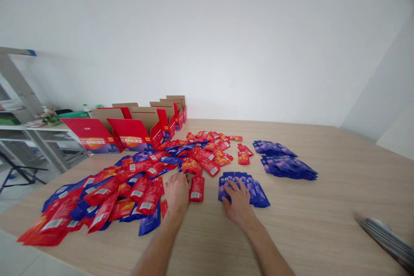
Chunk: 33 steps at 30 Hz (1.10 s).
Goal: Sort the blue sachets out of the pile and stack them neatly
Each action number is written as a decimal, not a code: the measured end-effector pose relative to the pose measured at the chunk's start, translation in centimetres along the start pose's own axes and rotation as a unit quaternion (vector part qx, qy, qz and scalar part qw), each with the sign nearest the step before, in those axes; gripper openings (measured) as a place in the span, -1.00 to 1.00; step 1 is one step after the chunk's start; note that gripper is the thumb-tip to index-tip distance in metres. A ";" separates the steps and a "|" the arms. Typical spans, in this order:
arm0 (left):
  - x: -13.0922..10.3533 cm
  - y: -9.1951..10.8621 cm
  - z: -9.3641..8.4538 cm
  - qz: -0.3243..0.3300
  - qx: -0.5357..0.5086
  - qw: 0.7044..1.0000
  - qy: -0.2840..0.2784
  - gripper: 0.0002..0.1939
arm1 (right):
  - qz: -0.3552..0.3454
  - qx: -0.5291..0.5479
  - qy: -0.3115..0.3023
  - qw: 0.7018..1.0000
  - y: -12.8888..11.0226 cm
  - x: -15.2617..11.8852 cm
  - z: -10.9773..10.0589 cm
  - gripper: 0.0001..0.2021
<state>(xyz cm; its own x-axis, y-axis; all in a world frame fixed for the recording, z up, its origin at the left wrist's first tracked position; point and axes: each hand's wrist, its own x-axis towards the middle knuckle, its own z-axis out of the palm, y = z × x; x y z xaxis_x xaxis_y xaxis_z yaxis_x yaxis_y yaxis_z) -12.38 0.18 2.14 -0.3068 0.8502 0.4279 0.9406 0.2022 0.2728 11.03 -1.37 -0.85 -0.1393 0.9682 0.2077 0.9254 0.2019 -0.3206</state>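
My left hand (177,194) reaches into the near edge of a loose pile of red and blue pouches, its fingers curled downward and closed. The fingertips are hidden, so what they hold cannot be made out. Just right of it lies a red spouted pouch (196,189) with a white barcode label. My right hand (238,203) rests on a fanned row of blue spouted pouches (258,194), its fingers apart and lying over their left part. Beyond that row are two overlapping stacks of blue pouches, one nearer (289,167) and one farther (273,148).
Open red cartons (131,133) stand in rows at the table's back left, flaps raised. Red pouches (243,157) lie between pile and stacks. A blurred striped object (386,239) is at the right. A white wall (258,43) rises behind the wooden table (310,224).
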 end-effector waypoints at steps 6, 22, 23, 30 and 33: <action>-1.7 3.3 0.0 0.050 -0.049 0.997 0.034 -0.61 | -0.009 0.034 0.025 0.999 -0.5 0.1 -0.4 -0.62; -5.6 7.6 5.0 0.200 -0.136 0.964 -0.109 -0.60 | 0.015 -0.012 0.007 1.000 0.8 -0.3 -0.3 -0.59; -5.7 7.7 4.9 0.202 -0.140 0.962 -0.115 -0.61 | 0.018 -0.016 0.006 1.000 1.0 -0.4 -0.3 -0.58; -6.1 7.7 3.8 0.215 -0.167 0.946 -0.176 -0.58 | 0.033 -0.021 -0.014 0.999 1.7 -0.6 0.2 -0.56; -6.0 7.4 3.9 0.229 -0.178 0.938 -0.190 -0.44 | 0.030 -0.012 -0.033 0.999 2.1 -0.5 0.0 -0.53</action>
<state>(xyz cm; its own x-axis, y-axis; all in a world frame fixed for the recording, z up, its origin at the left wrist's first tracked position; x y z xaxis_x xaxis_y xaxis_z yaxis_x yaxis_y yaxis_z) -2.99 -1.51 -1.81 0.2551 0.9341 0.2497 0.8327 -0.3435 0.4344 13.07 -1.39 -1.67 -0.1052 0.9864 0.1265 0.9407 0.1400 -0.3090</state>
